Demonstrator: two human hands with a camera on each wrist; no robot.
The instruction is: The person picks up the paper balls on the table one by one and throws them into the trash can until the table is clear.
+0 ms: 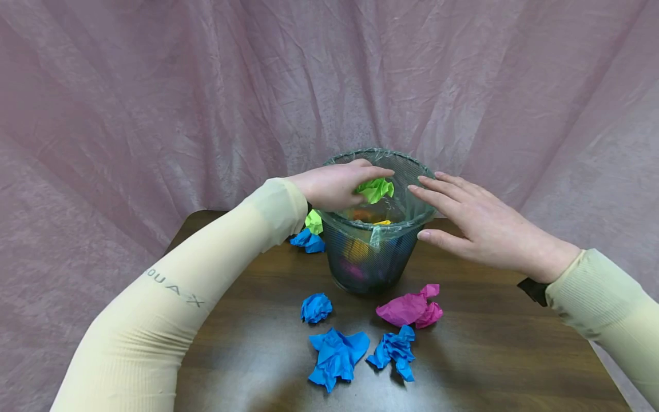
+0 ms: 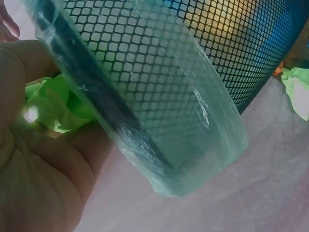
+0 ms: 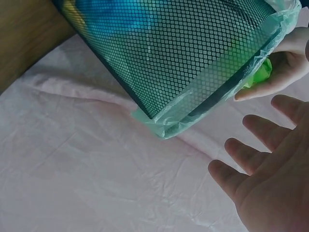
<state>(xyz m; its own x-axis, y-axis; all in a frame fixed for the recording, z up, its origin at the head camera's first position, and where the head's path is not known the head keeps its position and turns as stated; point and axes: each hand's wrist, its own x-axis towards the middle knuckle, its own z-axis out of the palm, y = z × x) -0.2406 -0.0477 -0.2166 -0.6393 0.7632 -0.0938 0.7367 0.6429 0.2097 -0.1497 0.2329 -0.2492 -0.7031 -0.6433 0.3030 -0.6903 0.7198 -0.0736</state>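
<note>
Over the mouth of a dark mesh wastebasket (image 1: 370, 260), my left hand (image 1: 337, 184) holds a crumpled ball of bright green paper (image 1: 378, 190) between thumb and fingers. In the left wrist view, the green paper (image 2: 60, 104) shows behind the basket's rim. My right hand (image 1: 479, 226) is at the basket's right side, fingers extended and spread, holding nothing. The right wrist view shows its fingers (image 3: 246, 154) apart from the rim. A translucent greenish liner (image 2: 203, 159) folds over the rim. Orange and yellow paper (image 1: 382, 222) lies inside the basket.
On the brown table (image 1: 247, 343), in front of the basket, lie a pink crumpled paper (image 1: 409, 309) and blue ones (image 1: 337, 356), (image 1: 395, 350), (image 1: 316, 308). Left of it sit another blue paper (image 1: 308, 241) and a light green one (image 1: 313, 222). A pinkish curtain (image 1: 329, 86) hangs behind.
</note>
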